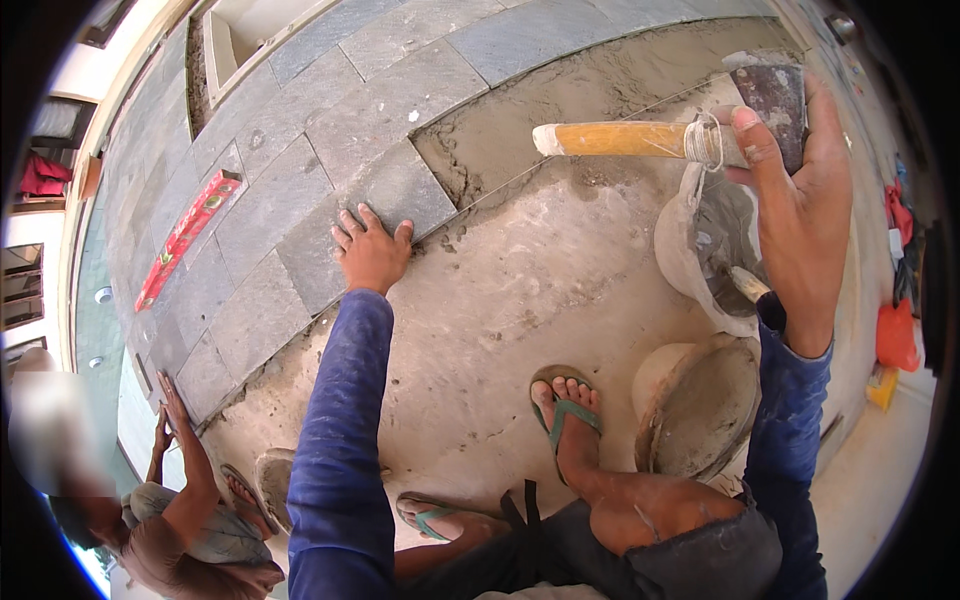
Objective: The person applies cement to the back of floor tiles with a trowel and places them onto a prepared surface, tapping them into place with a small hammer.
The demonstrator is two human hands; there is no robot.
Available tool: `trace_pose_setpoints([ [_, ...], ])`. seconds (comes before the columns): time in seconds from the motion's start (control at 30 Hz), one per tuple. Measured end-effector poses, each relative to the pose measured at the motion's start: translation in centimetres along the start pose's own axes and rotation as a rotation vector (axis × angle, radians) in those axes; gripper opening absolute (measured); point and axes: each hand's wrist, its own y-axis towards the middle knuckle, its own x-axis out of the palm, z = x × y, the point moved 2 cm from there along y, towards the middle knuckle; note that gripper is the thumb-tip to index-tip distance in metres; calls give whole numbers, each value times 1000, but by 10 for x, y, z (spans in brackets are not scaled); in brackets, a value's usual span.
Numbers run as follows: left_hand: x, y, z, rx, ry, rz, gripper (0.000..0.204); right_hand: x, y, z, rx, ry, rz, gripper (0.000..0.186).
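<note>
My left hand (372,255) lies flat, fingers (352,222) spread, on the near edge of a grey stone tile (365,205), the last one laid where the paving meets a strip of wet mortar (560,100). My right hand (795,200) is raised at upper right, fingers closed around a hammer (690,135) whose yellow handle points left. Below it stand a mortar-crusted bucket (715,245) and pan (700,405); a red spirit level (188,238) lies on the tiles at left, and another person (175,500) crouches at lower left.
</note>
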Motion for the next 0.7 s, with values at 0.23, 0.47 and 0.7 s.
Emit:
trace_pose_setpoints([
  [0.23, 3, 1, -10, 14, -54, 29, 87, 62, -8, -30, 41, 101, -103, 44],
  [0.47, -2, -1, -18, -66, -119, 24, 89, 122, -23, -78, -41, 248, -235, 39],
  [0.7, 3, -3, -16, -55, -176, 42, 89, 156, -31, -92, -122, 153, -265, 43],
])
